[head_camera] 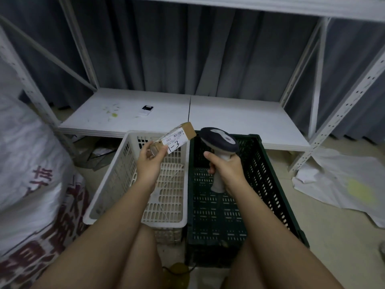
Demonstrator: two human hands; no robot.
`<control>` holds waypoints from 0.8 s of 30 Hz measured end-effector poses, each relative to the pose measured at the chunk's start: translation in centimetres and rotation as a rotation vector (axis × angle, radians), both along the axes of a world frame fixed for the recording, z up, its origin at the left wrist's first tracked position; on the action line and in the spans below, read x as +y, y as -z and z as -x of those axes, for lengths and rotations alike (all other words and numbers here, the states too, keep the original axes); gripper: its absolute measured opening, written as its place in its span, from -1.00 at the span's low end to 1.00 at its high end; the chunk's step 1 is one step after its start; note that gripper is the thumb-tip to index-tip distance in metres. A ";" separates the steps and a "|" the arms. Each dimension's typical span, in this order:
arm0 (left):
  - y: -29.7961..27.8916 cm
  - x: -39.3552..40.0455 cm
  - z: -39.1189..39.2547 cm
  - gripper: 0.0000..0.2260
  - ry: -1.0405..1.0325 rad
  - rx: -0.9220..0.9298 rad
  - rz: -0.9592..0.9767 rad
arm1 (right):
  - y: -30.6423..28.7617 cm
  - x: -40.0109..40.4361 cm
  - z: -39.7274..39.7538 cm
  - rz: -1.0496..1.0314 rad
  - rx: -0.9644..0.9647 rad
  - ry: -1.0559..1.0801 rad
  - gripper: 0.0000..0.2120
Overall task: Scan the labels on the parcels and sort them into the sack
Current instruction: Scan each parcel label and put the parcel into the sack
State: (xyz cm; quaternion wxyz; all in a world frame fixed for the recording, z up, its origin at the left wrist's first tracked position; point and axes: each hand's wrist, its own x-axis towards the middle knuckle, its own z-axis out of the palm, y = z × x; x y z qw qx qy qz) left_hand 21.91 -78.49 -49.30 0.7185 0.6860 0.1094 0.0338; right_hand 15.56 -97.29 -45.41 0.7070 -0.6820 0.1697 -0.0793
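Two crates stand on the floor in front of the person, a white crate (116,180) on the left and a dark green crate (268,184) touching it on the right, and as far as I can see both are empty. So I judge the sorting is close to its end, or at least this is the only parcel in view.

The left hand (149,163) is closed around the lower end of a small brown parcel (177,138), which is held tilted above the far part of the white crate. Its white label (175,141) faces up, with a barcode and the handwritten mark "1-3". The right hand (226,167) is wrapped tight around the handle of a scanner (219,140), and the dark head of the scanner is just beside the top end of the parcel, above the green crate. I cannot tell whether the trigger is pressed or whether the label was read.

What is left, in my opinion: to finish this scan and then to put the parcel into the sack. A big white sack (31,174) with dark red printed characters stands at the far left, well apart from the parcel. Its opening is not visible, so how full it is I cannot say.
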 end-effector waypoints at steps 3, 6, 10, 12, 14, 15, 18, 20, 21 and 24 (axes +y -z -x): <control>-2.8 1.8 2.2 -0.51 -0.018 -0.077 -0.019 | -1.2 1.5 0.3 -0.072 -0.003 0.033 -0.87; -6.0 4.5 4.5 -0.55 -0.059 -0.136 -0.006 | -3.1 4.2 1.3 -0.092 -0.021 0.005 -0.88; -11.0 8.8 8.0 -0.58 -0.100 -0.252 -0.026 | -7.1 9.1 2.6 -0.144 -0.086 -0.049 -0.85; -13.6 11.3 10.0 -0.61 -0.123 -0.326 -0.039 | -9.6 12.1 3.1 -0.188 -0.114 -0.078 -0.82; -15.9 14.0 12.0 -0.59 -0.157 -0.394 -0.061 | -11.9 15.2 3.8 -0.236 -0.151 -0.112 -0.81; -17.1 15.4 13.1 -0.58 -0.177 -0.426 -0.074 | -13.0 16.8 4.2 -0.268 -0.168 -0.129 -0.80; -20.2 19.5 16.0 -0.57 -0.263 -0.494 -0.088 | -16.0 21.2 5.5 -0.330 -0.191 -0.188 -0.78; -21.7 22.2 17.7 -0.57 -0.329 -0.522 -0.097 | -17.7 23.8 6.4 -0.327 -0.205 -0.231 -0.77; -22.3 23.6 18.2 -0.57 -0.365 -0.528 -0.117 | -18.4 25.1 6.8 -0.321 -0.215 -0.249 -0.79; -23.3 27.9 19.7 -0.54 -0.454 -0.532 -0.149 | -20.4 28.9 7.5 -0.304 -0.238 -0.295 -0.85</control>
